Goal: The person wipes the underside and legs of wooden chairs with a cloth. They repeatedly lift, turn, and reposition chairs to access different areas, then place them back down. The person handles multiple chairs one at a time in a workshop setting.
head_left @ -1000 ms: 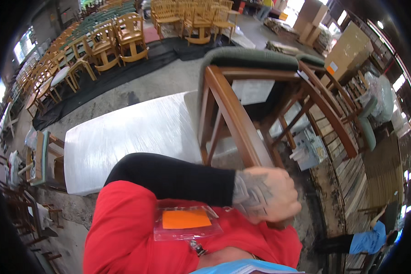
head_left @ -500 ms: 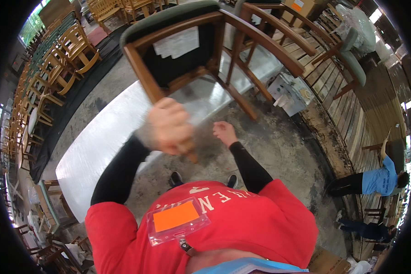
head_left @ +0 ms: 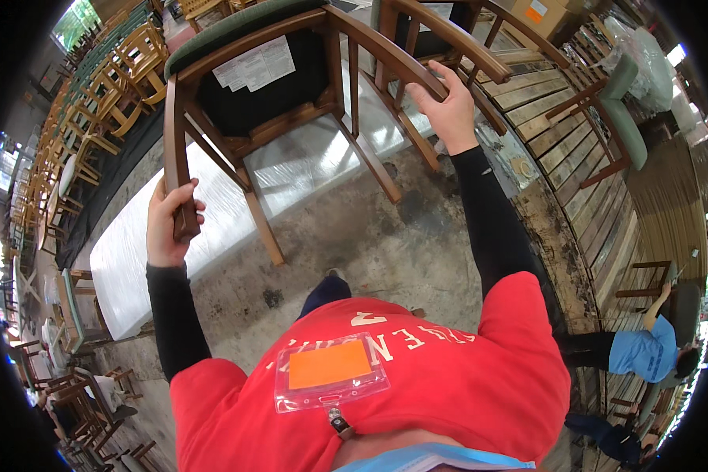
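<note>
A brown wooden armchair [head_left: 248, 141] with a green padded edge is tipped so its black underside [head_left: 236, 106] and a white label [head_left: 256, 66] face me. My left hand [head_left: 171, 216] wraps round the end of its left wooden arm. At the tip of the other arm, my right hand [head_left: 452, 110] has thumb and fingers spread apart. Whether the right palm touches the wood is hard to tell. Two of the chair's legs point toward me. Close behind on the right stands a second similar chair [head_left: 389, 35].
A long surface wrapped in clear plastic [head_left: 145, 252] lies beneath and left of the chair. Rows of wooden chairs [head_left: 134, 63] fill the far left. Wooden slats [head_left: 554, 118] and another green chair [head_left: 625, 118] are at right. A person in a blue shirt [head_left: 645, 350] is farther right.
The armchair has shifted left and turned. My left hand has moved left and down with the arm's end. My right hand has reached up and right to the other arm.
</note>
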`<action>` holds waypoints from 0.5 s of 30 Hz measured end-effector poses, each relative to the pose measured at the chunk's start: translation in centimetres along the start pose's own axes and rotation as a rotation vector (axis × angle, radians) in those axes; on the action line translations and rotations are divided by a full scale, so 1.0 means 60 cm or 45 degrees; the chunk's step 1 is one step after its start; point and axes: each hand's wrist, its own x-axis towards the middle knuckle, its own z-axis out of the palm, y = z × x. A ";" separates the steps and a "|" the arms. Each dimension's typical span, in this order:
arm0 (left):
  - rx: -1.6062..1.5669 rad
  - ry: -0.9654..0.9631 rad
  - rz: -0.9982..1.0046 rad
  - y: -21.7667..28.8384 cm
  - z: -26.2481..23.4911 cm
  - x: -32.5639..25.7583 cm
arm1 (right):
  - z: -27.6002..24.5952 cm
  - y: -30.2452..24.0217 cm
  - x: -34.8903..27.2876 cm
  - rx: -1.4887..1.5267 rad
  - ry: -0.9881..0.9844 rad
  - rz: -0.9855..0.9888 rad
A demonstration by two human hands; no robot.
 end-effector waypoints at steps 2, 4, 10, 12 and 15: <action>-0.048 -0.004 0.026 -0.005 0.026 -0.005 | -0.006 0.024 0.029 -0.035 0.000 -0.002; -0.068 -0.003 0.039 -0.003 0.055 0.008 | -0.027 0.048 0.063 -0.111 0.023 -0.146; -0.131 -0.007 0.055 0.003 0.036 0.092 | -0.005 0.046 0.104 -0.050 -0.028 -0.057; -0.109 0.047 0.022 -0.005 0.032 0.079 | 0.000 0.049 0.083 -0.073 -0.030 -0.004; -0.059 0.053 0.011 -0.004 0.058 0.035 | -0.038 0.051 0.047 -0.169 0.069 -0.031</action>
